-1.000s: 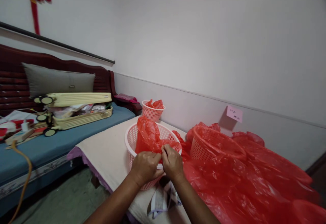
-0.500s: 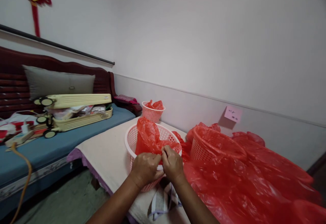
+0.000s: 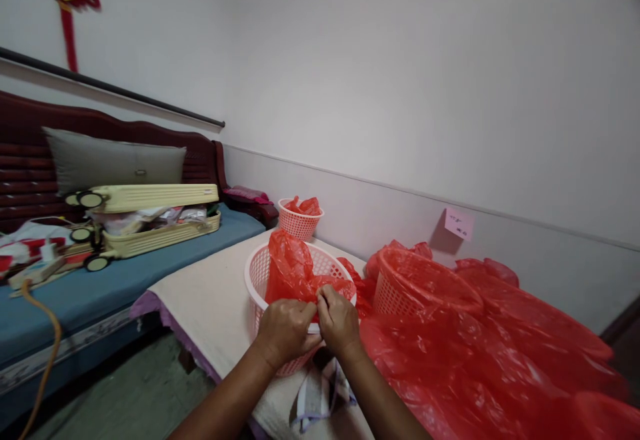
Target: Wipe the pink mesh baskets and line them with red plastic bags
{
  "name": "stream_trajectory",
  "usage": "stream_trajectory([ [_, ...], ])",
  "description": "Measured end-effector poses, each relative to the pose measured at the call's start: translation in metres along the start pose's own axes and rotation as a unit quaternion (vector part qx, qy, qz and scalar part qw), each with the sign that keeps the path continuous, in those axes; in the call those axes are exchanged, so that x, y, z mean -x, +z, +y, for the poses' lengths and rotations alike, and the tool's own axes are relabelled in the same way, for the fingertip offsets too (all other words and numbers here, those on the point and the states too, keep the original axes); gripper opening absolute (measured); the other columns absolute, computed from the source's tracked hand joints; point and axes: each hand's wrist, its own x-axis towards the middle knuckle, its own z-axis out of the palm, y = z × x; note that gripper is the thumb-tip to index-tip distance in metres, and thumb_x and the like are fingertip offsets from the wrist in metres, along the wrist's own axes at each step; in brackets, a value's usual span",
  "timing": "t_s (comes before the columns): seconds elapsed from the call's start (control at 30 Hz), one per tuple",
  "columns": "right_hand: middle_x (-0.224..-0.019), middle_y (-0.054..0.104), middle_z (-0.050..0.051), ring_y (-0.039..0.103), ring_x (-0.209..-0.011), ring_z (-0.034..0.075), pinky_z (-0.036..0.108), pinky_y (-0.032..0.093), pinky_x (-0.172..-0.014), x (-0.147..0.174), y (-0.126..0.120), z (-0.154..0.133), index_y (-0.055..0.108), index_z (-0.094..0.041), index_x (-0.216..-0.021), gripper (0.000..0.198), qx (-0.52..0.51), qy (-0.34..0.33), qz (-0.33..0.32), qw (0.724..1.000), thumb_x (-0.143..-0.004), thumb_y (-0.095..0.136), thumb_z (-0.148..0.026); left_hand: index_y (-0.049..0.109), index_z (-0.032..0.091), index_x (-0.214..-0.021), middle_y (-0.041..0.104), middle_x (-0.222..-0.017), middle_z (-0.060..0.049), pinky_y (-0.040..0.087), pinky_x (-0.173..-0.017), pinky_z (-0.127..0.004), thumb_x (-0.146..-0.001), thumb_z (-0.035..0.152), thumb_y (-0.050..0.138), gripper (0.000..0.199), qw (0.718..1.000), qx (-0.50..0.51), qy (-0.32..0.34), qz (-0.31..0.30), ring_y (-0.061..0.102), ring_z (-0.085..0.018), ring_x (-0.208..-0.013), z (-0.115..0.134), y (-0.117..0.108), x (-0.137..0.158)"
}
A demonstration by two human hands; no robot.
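Note:
A red plastic bag (image 3: 290, 270) stands bunched up inside a pink-and-white perforated basket (image 3: 256, 280). My left hand (image 3: 286, 327) is closed at the basket's near rim, its fingers pinching the bag's gathered edge. Right beside it, my right hand (image 3: 339, 320) pinches the same bunched plastic. The two hands nearly touch, and the exact grip between the fingertips is hidden. Below my hands a striped grey-and-white cloth (image 3: 315, 397) lies partly covered by the basket and my right forearm.
A smaller basket (image 3: 299, 225) with red plastic stands behind. To the right, a large red plastic sheet (image 3: 465, 360) covers another basket (image 3: 400, 290). Beyond the table's left edge, an open yellow suitcase (image 3: 160, 243) lies on a blue bed (image 3: 240, 228). A pink note (image 3: 459, 223) sticks to the wall.
Both hands keep the same pinch on the bag in the same place. The view has shifted very slightly; the pink note hangs a little differently.

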Motion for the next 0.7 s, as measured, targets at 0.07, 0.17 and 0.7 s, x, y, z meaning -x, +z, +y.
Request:
stream_trajectory([
  [0.07, -0.071, 0.061, 0.001, 0.057, -0.066, 0.016, 0.027, 0.031, -0.063, 0.0, -0.0002, -0.0003, 0.053, -0.021, -0.079, 0.021, -0.002, 0.001, -0.002, 1.0, -0.092, 0.037, -0.024, 0.06, 0.022, -0.078, 0.067, -0.067, -0.001, 0.045, -0.056, -0.032, -0.076, 0.039, 0.063, 0.018, 1.0, 0.0, 0.0, 0.0, 0.065, -0.021, -0.062, -0.0002, -0.0002, -0.0003],
  [0.17, -0.07, 0.06, 0.0, 0.056, -0.065, 0.016, 0.027, 0.031, -0.062, -0.0002, -0.0005, -0.0013, 0.053, -0.021, -0.079, 0.022, 0.002, 0.002, 0.0, 1.0, -0.093, 0.036, -0.024, 0.06, 0.022, -0.078, 0.067, -0.067, -0.001, 0.045, -0.056, -0.032, -0.075, 0.039, 0.063, 0.018, 1.0, -0.002, 0.001, 0.001, 0.065, -0.021, -0.062, -0.0006, -0.0005, -0.0002],
  [0.7, -0.07, 0.062, 0.0, 0.057, -0.065, 0.016, 0.026, 0.032, -0.063, 0.0056, -0.0018, -0.0038, 0.054, -0.021, -0.08, 0.02, 0.008, 0.002, 0.011, 1.0, -0.092, 0.038, -0.022, 0.061, 0.022, -0.078, 0.067, -0.065, 0.0, 0.043, -0.054, -0.032, -0.073, 0.043, 0.068, 0.022, 1.0, -0.008, 0.005, 0.02, 0.065, -0.021, -0.06, 0.0033, -0.0046, 0.0029],
])
